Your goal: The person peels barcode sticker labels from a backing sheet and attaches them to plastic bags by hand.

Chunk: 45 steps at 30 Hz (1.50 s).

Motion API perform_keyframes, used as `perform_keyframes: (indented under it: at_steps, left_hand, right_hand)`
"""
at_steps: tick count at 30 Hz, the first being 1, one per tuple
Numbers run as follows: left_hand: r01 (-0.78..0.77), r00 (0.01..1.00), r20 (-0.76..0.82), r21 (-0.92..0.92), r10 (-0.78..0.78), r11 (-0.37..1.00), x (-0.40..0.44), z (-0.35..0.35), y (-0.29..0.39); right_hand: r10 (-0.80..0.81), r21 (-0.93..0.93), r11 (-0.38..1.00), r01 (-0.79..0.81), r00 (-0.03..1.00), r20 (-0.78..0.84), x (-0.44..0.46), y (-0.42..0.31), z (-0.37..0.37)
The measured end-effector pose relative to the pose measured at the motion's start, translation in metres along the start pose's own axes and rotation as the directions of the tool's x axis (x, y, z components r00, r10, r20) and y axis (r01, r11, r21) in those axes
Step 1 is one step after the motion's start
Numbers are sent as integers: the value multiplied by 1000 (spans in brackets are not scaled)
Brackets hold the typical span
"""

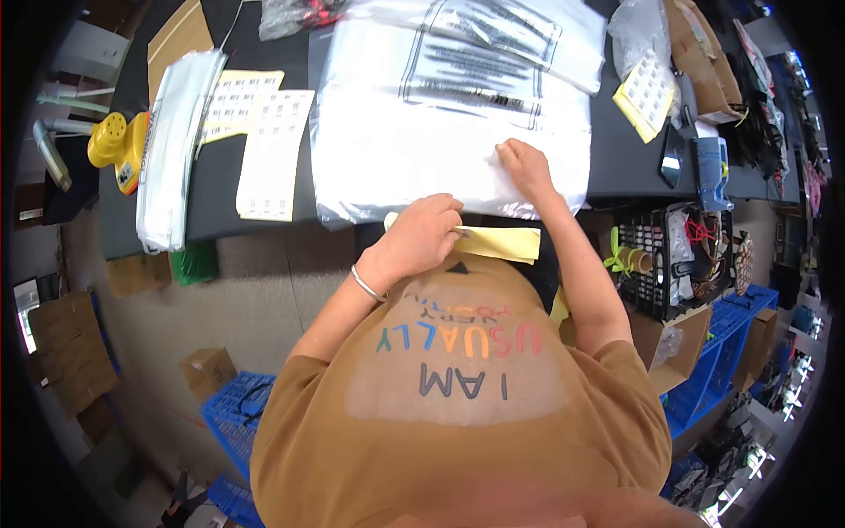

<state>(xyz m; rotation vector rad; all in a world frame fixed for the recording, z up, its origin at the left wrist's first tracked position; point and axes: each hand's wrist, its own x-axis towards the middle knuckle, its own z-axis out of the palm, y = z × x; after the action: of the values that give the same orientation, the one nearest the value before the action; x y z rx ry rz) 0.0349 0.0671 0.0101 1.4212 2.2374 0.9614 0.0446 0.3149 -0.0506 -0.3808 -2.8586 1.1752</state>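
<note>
A stack of clear plastic bags (387,132) with black printed text lies flat on the black table in front of me. My left hand (422,231) is at the table's front edge, its fingers closed on a folded yellow label sheet (502,244) that sticks out to the right. Over the lower right part of the bags is my right hand (526,172). Its fingers are curled and pressed together against the plastic, and what they pinch, if anything, is too small to make out.
Left of the bags are white label sheets (275,158), a bundle of folded plastic (176,150) and a yellow device (132,150). To the right lie more labels (647,92), a phone (672,157) and an opened carton (704,66). A black basket (673,264) stands beside the table.
</note>
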Motion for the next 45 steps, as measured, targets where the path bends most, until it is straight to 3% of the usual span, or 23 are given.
perform_keyframes:
  at_steps: [1,3,6,9,13,15,18,19,21,25,27,29,30,31,33,34,36,39,41,43,44,45]
  left_hand:
    - [-20,1000,-13,9,20,1000,6,-1,-3]
    - [-34,983,-178,89,50,995,16,5,-17]
    - [-22,968,-247,127,53,992,20,25,-56]
    - [19,951,-308,125,20,992,16,32,-70]
    - [61,953,-303,78,-34,995,17,26,-63]
    - [74,955,-294,80,-47,994,19,25,-62]
    - [94,953,-295,57,-73,994,18,24,-62]
    - [92,955,-288,54,-73,994,19,23,-62]
    - [110,952,-294,50,-91,993,19,24,-60]
    - [113,949,-301,48,-94,992,21,22,-58]
    - [104,947,-311,63,-79,993,20,23,-60]
    - [82,941,-335,72,-53,994,19,27,-62]
    - [82,934,-353,71,-52,994,21,28,-63]
    - [63,932,-361,82,-29,995,22,28,-65]
    - [50,917,-398,87,-11,995,22,30,-66]
    - [47,921,-389,94,-6,994,22,29,-66]
    - [27,915,-404,69,4,997,23,30,-72]
    - [9,902,-431,37,8,999,26,30,-73]
    - [44,918,-393,-11,-45,999,26,28,-73]
    - [-6,914,-403,83,39,997,28,17,-55]
    - [97,951,-294,-8,-95,995,27,13,-43]
    - [213,960,-165,-86,-224,973,27,11,-33]
  right_hand:
    - [-109,-22,994,108,992,-59,-1,-1,1]
    - [-186,-84,980,179,980,-76,0,-9,-2]
    - [-353,-113,933,341,929,-112,25,-21,-17]
    - [-405,-261,888,379,913,-55,86,-20,-43]
    - [-395,-550,795,256,906,-150,227,9,-92]
    - [-359,-591,798,120,882,-306,283,39,-128]
    - [-109,-513,833,-209,846,-522,324,59,-178]
    - [-102,-512,832,-216,847,-522,324,57,-185]
    - [-319,-478,878,8,755,-573,323,49,-199]
    - [-496,-312,867,388,723,-480,247,6,-173]
    - [-346,-256,919,300,925,-158,199,4,-147]
    - [-184,-238,958,158,979,-90,178,47,-114]
    - [-16,-268,963,42,995,101,179,64,-108]
    - [-76,-109,992,63,990,-116,165,81,-99]
    - [262,195,942,-272,962,78,165,70,-116]
    - [260,200,942,-269,963,70,154,63,-114]
    - [-119,39,991,126,982,-148,125,33,-101]
    - [-441,15,895,447,887,-135,55,-45,-81]
    - [-651,-173,755,633,754,-81,22,-71,-71]
    - [-672,-313,711,629,740,-37,-5,-82,-62]
    - [-664,-306,720,623,747,-38,-12,-80,-58]
    - [-528,-406,732,547,832,168,-15,-73,-54]
